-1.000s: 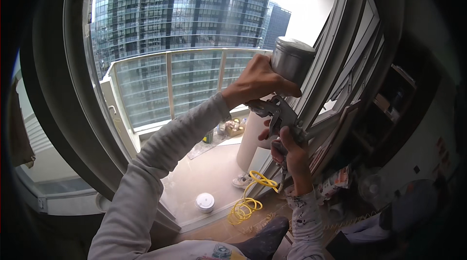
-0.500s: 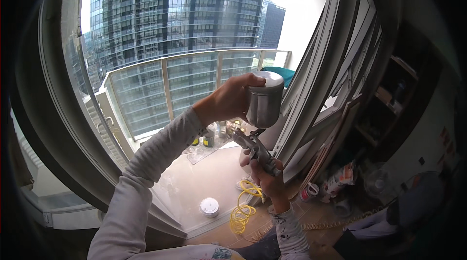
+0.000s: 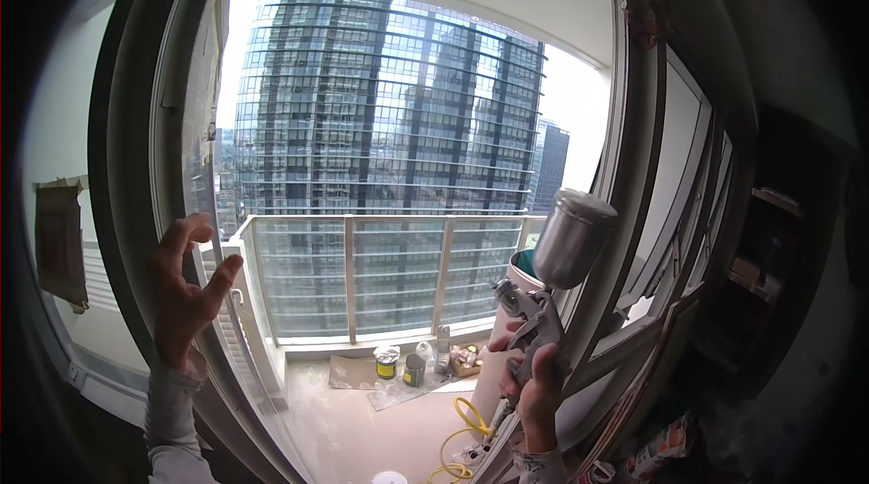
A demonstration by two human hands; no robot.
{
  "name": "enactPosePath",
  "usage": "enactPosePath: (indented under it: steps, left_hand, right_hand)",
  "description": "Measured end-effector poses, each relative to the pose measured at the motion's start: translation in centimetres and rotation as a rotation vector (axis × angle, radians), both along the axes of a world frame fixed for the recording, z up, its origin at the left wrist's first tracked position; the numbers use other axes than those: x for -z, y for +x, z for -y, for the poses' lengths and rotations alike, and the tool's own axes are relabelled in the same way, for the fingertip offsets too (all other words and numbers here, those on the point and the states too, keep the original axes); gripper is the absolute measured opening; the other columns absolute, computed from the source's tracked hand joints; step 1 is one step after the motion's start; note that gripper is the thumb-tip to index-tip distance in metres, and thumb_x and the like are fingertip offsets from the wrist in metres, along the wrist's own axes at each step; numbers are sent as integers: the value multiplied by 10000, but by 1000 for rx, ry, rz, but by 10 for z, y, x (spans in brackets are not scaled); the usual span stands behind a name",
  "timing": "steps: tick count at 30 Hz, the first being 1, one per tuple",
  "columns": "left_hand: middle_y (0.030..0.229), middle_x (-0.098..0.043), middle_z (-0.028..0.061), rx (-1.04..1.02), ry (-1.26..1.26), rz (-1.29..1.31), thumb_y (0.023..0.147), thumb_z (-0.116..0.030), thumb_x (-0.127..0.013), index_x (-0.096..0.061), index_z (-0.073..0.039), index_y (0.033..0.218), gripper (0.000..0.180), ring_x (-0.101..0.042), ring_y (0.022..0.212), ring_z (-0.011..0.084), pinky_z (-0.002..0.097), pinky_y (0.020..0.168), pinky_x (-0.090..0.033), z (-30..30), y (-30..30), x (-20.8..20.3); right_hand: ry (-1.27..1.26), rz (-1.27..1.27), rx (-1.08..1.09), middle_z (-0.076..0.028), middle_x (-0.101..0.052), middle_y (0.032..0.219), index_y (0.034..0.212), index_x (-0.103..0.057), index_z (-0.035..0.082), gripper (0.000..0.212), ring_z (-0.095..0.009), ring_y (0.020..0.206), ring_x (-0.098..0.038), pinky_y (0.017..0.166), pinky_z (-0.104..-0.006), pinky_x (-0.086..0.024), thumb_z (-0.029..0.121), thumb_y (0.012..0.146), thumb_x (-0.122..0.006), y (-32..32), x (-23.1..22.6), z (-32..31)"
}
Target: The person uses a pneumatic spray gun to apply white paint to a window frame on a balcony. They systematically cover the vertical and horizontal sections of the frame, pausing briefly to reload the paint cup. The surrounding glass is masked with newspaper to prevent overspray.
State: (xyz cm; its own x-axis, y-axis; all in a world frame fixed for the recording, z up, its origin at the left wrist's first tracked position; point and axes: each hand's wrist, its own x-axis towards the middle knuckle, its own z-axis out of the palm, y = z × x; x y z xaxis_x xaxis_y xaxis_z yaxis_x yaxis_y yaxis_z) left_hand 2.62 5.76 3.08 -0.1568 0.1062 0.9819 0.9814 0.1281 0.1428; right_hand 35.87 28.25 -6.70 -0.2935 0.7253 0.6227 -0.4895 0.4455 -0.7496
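Note:
My right hand (image 3: pixel 536 384) is wrapped round the grip of a metal spray gun (image 3: pixel 540 325), held up at the right of the doorway. A silver paint cup (image 3: pixel 575 239) with its lid on sits on top of the gun, tilted a little to the right. At the left, my left hand (image 3: pixel 188 289) is raised with thumb and fingers apart and nothing in it. It lies in front of the left door frame (image 3: pixel 149 212); whether it touches the frame I cannot tell. Below the gun, a yellow coiled hose (image 3: pixel 460 425) hangs toward the floor.
Beyond the doorway, a glass balcony railing (image 3: pixel 398 271) faces a tall tower. Paint cans (image 3: pixel 386 362), bottles (image 3: pixel 443 348) and a box (image 3: pixel 467 360) stand on the balcony floor. A pale cylinder (image 3: pixel 498 353) stands behind the gun. Window panels (image 3: pixel 670 212) line the right side.
My left hand has let go of the cup's lid and swung to the far left, opening. My right hand still holds the spray gun. The view has tilted up.

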Motion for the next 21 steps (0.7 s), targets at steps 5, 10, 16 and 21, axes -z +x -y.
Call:
enactPosePath:
  steps: [5, 10, 16, 21]
  left_hand:
    - [873, -618, 131, -491, -367, -526, 739, -144, -775, -652, -13, 980, 301, -620, 824, 299, 412, 733, -492, 49, -41, -65]
    - [768, -586, 80, -711, -485, -814, 732, -156, -766, -669, -25, 865, 211, -563, 753, 250, 423, 737, -460, 78, -91, -60]
    - [846, -627, 80, -399, -604, -837, 683, -242, -772, -702, -31, 949, 347, -589, 934, 265, 472, 872, -464, 56, -47, -100]
    - [942, -617, 143, -331, -720, -768, 699, -268, -741, -657, 12, 1054, 460, -590, 956, 309, 472, 901, -453, 81, -64, -160]
  right_hand:
    - [107, -219, -34, -125, -651, 984, 1258, -479, 0, 704, -64, 422, -391, 404, -232, -324, 645, 995, -379, 36, -94, -40]
    - [191, -328, 44, -124, -675, 926, 1241, -506, 2, 612, -79, 395, -433, 370, -228, -329, 562, 1031, -381, 39, -236, -54]
    - [264, -562, -32, -106, -685, 929, 1231, -529, 7, 535, -47, 395, -420, 347, -194, -286, 497, 1025, -467, 1, -339, -80]
    - [136, -543, -84, -10, -520, 714, 999, -534, 56, 436, -54, 411, -374, 369, -228, -277, 492, 990, -554, -41, -368, -64]
